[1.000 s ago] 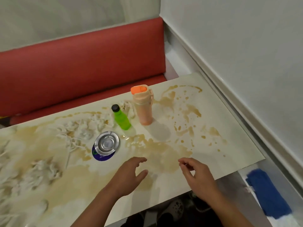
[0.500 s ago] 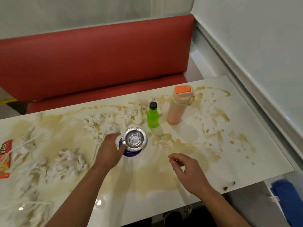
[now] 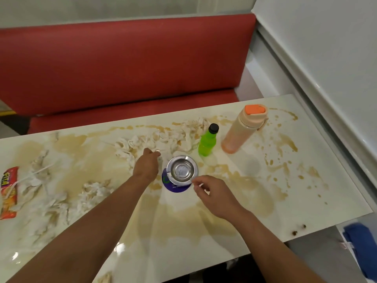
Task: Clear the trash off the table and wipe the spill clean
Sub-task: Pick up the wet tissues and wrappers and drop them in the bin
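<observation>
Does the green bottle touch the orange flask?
Apart. The head view shows bare table between the green bottle and the flask.

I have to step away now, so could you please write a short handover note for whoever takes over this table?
Left hand: fingers curled at the tissues, grip unclear.
Right hand: pinching something small beside the ashtray.
Wrapper lies far left; green bottle and flask stand behind the ashtray.
Done: nothing visibly.
Left: bin tissues and wrapper, wipe the spill. Blue cloth lies off the table's right end.
</observation>
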